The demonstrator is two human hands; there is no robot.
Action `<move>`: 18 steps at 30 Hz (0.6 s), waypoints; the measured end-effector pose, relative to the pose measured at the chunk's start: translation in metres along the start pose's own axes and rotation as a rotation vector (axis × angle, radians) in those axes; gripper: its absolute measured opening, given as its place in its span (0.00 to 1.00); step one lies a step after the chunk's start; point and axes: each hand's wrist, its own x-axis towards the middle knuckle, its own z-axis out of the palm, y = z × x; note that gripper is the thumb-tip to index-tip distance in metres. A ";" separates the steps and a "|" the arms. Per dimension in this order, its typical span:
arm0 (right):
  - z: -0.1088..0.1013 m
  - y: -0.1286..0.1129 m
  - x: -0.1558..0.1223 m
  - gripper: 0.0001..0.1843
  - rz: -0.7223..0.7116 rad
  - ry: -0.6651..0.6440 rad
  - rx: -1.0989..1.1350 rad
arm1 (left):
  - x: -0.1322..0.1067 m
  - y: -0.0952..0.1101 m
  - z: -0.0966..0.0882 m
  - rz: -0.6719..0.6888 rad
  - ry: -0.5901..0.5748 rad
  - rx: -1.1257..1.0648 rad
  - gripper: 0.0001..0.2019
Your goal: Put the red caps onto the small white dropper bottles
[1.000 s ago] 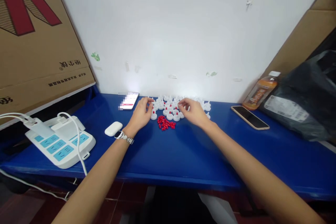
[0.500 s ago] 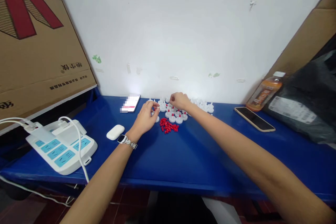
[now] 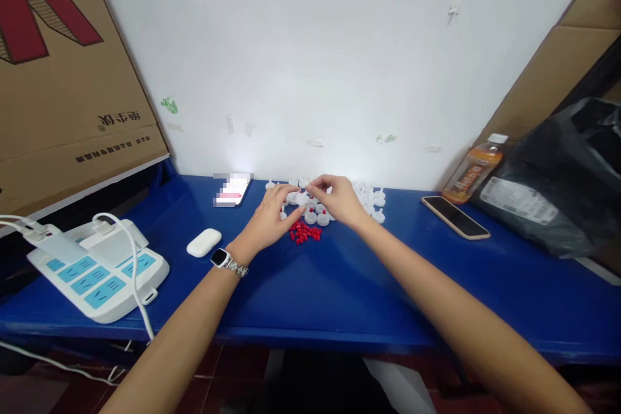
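Both my hands meet over a cluster of small white caps (image 3: 371, 197) at the back of the blue table (image 3: 339, 278). My left hand (image 3: 269, 220), with a watch on the wrist, has its fingers curled and pinched near a white cap (image 3: 301, 198). My right hand (image 3: 337, 199) is pinched at that same spot, fingertips nearly touching the left hand's. What each pinch holds is too small to name. A little heap of red plugs (image 3: 303, 231) lies just in front of the hands. Some caps (image 3: 317, 218) carry a red plug on top.
A white power strip (image 3: 97, 272) with cables sits at the left, a white earbud case (image 3: 204, 241) beside it. One phone (image 3: 231, 189) lies by the wall, another phone (image 3: 455, 217) at the right near an orange bottle (image 3: 473, 171) and a black bag (image 3: 557, 187). Cardboard boxes flank both sides.
My right hand reached back toward the caps by the wall, then drew in to meet my left hand, which shifted slightly forward. The camera view drifted a little.
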 end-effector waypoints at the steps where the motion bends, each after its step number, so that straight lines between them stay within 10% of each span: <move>1: 0.002 0.000 -0.010 0.10 0.012 0.005 0.044 | 0.000 0.001 0.000 0.015 -0.043 -0.015 0.19; 6: -0.003 0.013 -0.041 0.12 0.016 0.049 0.041 | 0.000 0.000 0.002 -0.015 -0.173 -0.048 0.19; 12: -0.021 0.016 -0.061 0.03 -0.222 -0.330 -0.297 | 0.000 0.000 0.000 -0.005 -0.136 -0.031 0.19; 18: -0.016 0.021 -0.065 0.04 -0.271 -0.409 -0.417 | -0.001 0.000 0.004 0.027 -0.173 -0.019 0.19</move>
